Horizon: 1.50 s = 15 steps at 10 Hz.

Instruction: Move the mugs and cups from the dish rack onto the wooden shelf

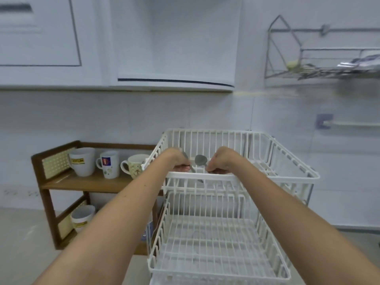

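Fingers point(182, 168) of both hands clench spoons point(201, 160) over the rack point(205, 176) (pale tiled wall point(102, 120) behind).

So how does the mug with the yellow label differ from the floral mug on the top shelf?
The yellow-label mug is plain white, taller, at the shelf's left end. The floral mug is cream, patterned, squatter, beside the dish rack, handle showing on its left. Both stand upright on the wooden shelf.

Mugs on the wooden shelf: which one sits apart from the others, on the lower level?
The white mug with the yellow band. It stands alone on the lower level; the yellow-label mug, red-and-blue logo mug and floral mug line the top board.
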Each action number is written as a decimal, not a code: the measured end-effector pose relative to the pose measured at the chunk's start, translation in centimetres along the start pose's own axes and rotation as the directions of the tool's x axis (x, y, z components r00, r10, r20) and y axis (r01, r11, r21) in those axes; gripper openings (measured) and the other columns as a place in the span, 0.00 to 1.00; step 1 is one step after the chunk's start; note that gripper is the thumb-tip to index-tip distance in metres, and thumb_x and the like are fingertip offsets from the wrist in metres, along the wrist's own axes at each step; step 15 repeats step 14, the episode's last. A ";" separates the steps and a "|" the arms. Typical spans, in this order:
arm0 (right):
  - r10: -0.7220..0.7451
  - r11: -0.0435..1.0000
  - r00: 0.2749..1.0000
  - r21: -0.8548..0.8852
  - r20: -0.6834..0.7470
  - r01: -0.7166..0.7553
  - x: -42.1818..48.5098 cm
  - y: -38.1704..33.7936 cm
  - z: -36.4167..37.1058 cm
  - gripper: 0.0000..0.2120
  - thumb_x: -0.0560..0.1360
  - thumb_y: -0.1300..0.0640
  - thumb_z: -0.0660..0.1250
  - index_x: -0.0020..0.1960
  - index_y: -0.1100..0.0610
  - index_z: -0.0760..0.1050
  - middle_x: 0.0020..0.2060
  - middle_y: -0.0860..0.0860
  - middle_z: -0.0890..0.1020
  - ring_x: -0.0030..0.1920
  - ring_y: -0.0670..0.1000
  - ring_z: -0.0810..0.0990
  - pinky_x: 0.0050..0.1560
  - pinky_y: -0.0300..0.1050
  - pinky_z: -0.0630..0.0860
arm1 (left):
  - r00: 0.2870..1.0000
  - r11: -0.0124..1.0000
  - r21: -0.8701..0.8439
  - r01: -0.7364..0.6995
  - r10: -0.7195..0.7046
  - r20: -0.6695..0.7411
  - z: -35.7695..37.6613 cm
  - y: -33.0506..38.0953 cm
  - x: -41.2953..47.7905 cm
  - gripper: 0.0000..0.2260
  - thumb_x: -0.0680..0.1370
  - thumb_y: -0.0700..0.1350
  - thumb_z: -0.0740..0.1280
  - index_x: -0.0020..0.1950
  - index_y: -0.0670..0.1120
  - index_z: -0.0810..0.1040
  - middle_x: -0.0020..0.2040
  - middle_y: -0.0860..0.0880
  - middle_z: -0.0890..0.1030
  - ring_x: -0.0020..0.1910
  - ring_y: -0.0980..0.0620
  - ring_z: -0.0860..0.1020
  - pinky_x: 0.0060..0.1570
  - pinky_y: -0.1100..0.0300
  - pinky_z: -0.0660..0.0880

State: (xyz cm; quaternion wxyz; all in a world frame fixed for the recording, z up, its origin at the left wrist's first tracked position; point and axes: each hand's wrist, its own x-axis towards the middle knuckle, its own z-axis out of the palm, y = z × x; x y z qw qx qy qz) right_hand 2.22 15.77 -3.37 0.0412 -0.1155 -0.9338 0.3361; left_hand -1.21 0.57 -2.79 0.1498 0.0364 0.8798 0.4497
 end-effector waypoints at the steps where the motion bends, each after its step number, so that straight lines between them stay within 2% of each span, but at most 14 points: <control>1: -0.008 0.997 1.000 -0.077 0.018 0.009 0.4 -0.1 0.1 0.12 0.68 0.57 0.77 0.46 0.63 0.80 0.27 0.52 0.81 0.31 0.49 0.79 0.32 0.37 0.74 | 0.998 0.953 0.301 -0.042 0.056 -0.038 0.0 -0.1 0.5 0.11 0.79 0.46 0.66 0.50 0.37 0.78 0.38 0.44 0.82 0.39 0.51 0.78 0.51 0.58 0.76; 2: -0.009 0.956 1.000 -0.293 0.025 0.016 -0.1 -0.3 0.5 0.15 0.68 0.56 0.75 0.50 0.61 0.78 0.42 0.56 0.78 0.43 0.55 0.78 0.40 0.43 0.72 | 0.994 0.793 0.608 -0.036 0.091 -0.061 0.0 -0.2 0.5 0.19 0.78 0.53 0.65 0.59 0.39 0.77 0.51 0.44 0.78 0.48 0.48 0.74 0.50 0.57 0.68; 3: -0.007 0.936 1.000 -0.352 0.026 0.016 -0.4 -0.4 0.7 0.12 0.69 0.57 0.72 0.50 0.61 0.76 0.42 0.56 0.77 0.43 0.55 0.76 0.39 0.42 0.71 | 0.997 0.740 0.672 -0.029 0.067 -0.031 0.3 -0.1 0.7 0.21 0.79 0.53 0.63 0.63 0.39 0.75 0.60 0.42 0.78 0.56 0.45 0.76 0.55 0.55 0.70; 4: -0.020 0.911 1.000 -0.411 0.024 0.028 -0.4 -0.3 0.8 0.12 0.70 0.57 0.72 0.50 0.60 0.76 0.43 0.55 0.76 0.44 0.55 0.75 0.40 0.42 0.70 | 0.999 0.737 0.676 0.003 0.024 -0.031 0.4 0.1 0.8 0.21 0.78 0.52 0.64 0.66 0.39 0.73 0.64 0.42 0.75 0.62 0.43 0.74 0.61 0.53 0.70; 5: -0.026 0.904 0.999 -0.425 0.025 0.034 -0.7 -0.5 0.7 0.15 0.71 0.56 0.72 0.54 0.61 0.76 0.44 0.55 0.76 0.45 0.55 0.75 0.42 0.42 0.70 | 1.000 0.731 0.682 0.004 0.017 -0.024 0.5 0.2 0.7 0.22 0.78 0.53 0.64 0.66 0.39 0.72 0.65 0.42 0.75 0.63 0.43 0.73 0.62 0.53 0.69; 6: -0.053 0.908 0.997 -0.412 0.059 0.073 -0.6 -0.7 0.9 0.15 0.68 0.58 0.74 0.53 0.60 0.79 0.47 0.56 0.79 0.46 0.55 0.78 0.42 0.43 0.72 | 1.000 0.664 0.747 -0.022 -0.002 0.031 0.8 0.2 1.0 0.24 0.80 0.55 0.60 0.69 0.40 0.70 0.67 0.44 0.73 0.64 0.43 0.71 0.66 0.51 0.68; 7: -0.086 0.901 0.993 -0.419 0.080 0.111 -0.4 -0.8 1.1 0.13 0.70 0.58 0.72 0.54 0.61 0.80 0.52 0.55 0.82 0.50 0.54 0.80 0.45 0.43 0.75 | 0.999 0.644 0.764 -0.035 -0.005 0.050 0.9 0.2 1.2 0.23 0.80 0.54 0.58 0.70 0.42 0.69 0.67 0.43 0.73 0.64 0.43 0.71 0.67 0.50 0.67; 8: -0.120 0.892 0.989 -0.428 0.087 0.146 -0.4 -0.9 1.2 0.14 0.73 0.58 0.68 0.57 0.60 0.80 0.57 0.55 0.81 0.55 0.55 0.79 0.57 0.46 0.77 | 0.999 0.596 0.802 -0.038 0.010 0.040 0.9 0.1 1.3 0.22 0.80 0.55 0.58 0.69 0.43 0.70 0.65 0.43 0.74 0.62 0.44 0.73 0.65 0.51 0.69; 9: -0.128 0.899 0.988 -0.411 0.084 0.151 -0.3 -0.8 1.2 0.14 0.73 0.58 0.68 0.57 0.60 0.80 0.57 0.55 0.81 0.56 0.54 0.79 0.59 0.47 0.76 | 0.999 0.577 0.815 -0.052 0.033 0.040 0.8 0.0 1.5 0.23 0.79 0.56 0.60 0.68 0.43 0.71 0.64 0.43 0.75 0.61 0.44 0.73 0.64 0.52 0.70; 11: -0.153 0.894 0.984 -0.412 0.088 0.176 0.0 -0.8 1.3 0.16 0.73 0.56 0.69 0.60 0.60 0.79 0.59 0.54 0.81 0.57 0.54 0.79 0.61 0.48 0.75 | 0.995 0.659 0.750 -0.061 0.102 -0.010 0.7 -0.4 1.9 0.20 0.79 0.53 0.62 0.66 0.42 0.73 0.64 0.42 0.75 0.61 0.43 0.74 0.63 0.52 0.70; 12: -0.181 0.896 0.982 -0.404 0.046 0.184 -0.5 -1.0 0.8 0.17 0.73 0.54 0.70 0.59 0.60 0.79 0.55 0.55 0.82 0.55 0.55 0.80 0.58 0.46 0.76 | 0.968 0.725 0.684 -0.088 0.223 -0.111 0.4 -0.3 0.8 0.17 0.76 0.48 0.68 0.60 0.39 0.78 0.59 0.40 0.80 0.57 0.43 0.78 0.56 0.54 0.74; 13: -0.197 0.925 0.980 -0.331 0.004 0.187 -1.0 -1.0 0.5 0.16 0.73 0.54 0.71 0.57 0.62 0.80 0.50 0.58 0.84 0.51 0.56 0.83 0.50 0.45 0.79 | 0.953 0.802 0.584 -0.124 0.261 -0.156 0.1 -0.2 -0.1 0.15 0.73 0.44 0.72 0.56 0.37 0.80 0.54 0.40 0.83 0.54 0.43 0.81 0.55 0.54 0.77; 14: -0.185 0.977 0.979 -0.119 -0.079 0.175 -1.8 -1.2 -0.1 0.12 0.74 0.57 0.69 0.55 0.63 0.80 0.44 0.59 0.84 0.46 0.57 0.84 0.41 0.46 0.81 | 0.939 0.893 0.393 -0.220 0.302 -0.161 -0.3 0.1 -1.1 0.09 0.76 0.36 0.67 0.55 0.35 0.80 0.49 0.38 0.84 0.48 0.43 0.83 0.53 0.50 0.79; 15: -0.185 0.977 0.979 -0.119 -0.079 0.175 -1.8 -1.2 -0.1 0.12 0.74 0.57 0.69 0.55 0.63 0.80 0.44 0.59 0.84 0.46 0.57 0.84 0.41 0.46 0.81 | 0.939 0.893 0.393 -0.220 0.302 -0.161 -0.3 0.1 -1.1 0.09 0.76 0.36 0.67 0.55 0.35 0.80 0.49 0.38 0.84 0.48 0.43 0.83 0.53 0.50 0.79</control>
